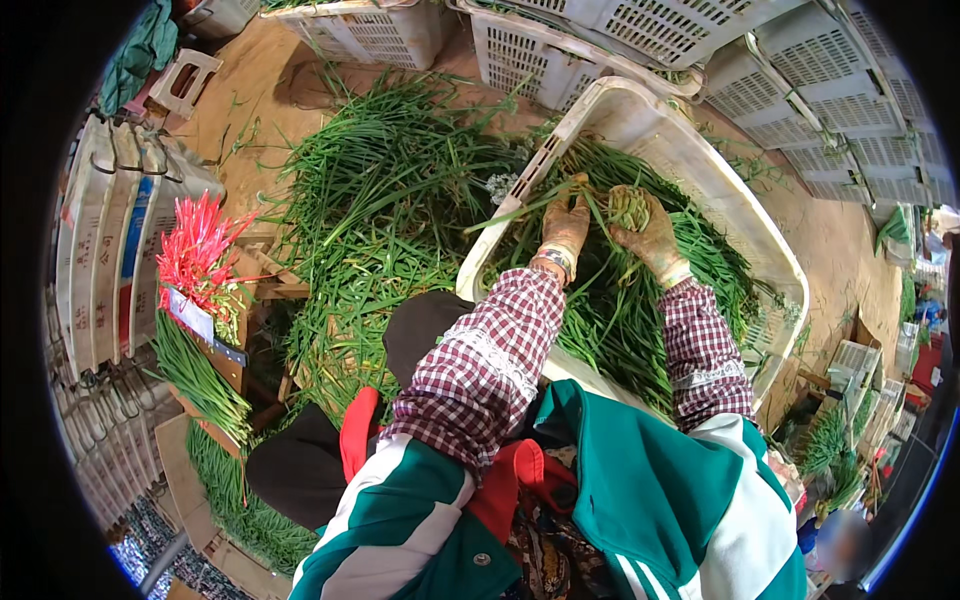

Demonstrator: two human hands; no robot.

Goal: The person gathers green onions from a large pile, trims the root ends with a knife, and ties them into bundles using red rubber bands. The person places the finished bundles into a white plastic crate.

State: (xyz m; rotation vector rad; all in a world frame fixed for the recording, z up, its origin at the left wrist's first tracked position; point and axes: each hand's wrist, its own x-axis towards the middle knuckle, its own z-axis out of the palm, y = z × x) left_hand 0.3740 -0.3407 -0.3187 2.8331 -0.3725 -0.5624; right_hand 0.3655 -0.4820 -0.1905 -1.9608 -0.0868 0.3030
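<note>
Before me stands a white plastic crate [780,262], tilted in view and filled with long green stalks [600,322] that look like garlic chives. Both my hands wear soiled gloves and reach into it. My right hand [652,236] is closed around a bunch of stalks [628,208], its pale cut ends facing up. Just left of it, my left hand [565,225] has its fingers on a few long loose leaves [517,212], which stretch over the crate's left rim. Its fingertips are partly hidden among the greens.
A heap of loose greens [397,165] lies left of the crate. Beside my left knee, a wooden stand [225,367] carries red ties [199,259] and a bundle of green stems [199,375]. Stacked crates [817,75] line the far right; a small stool [184,82] stands far left.
</note>
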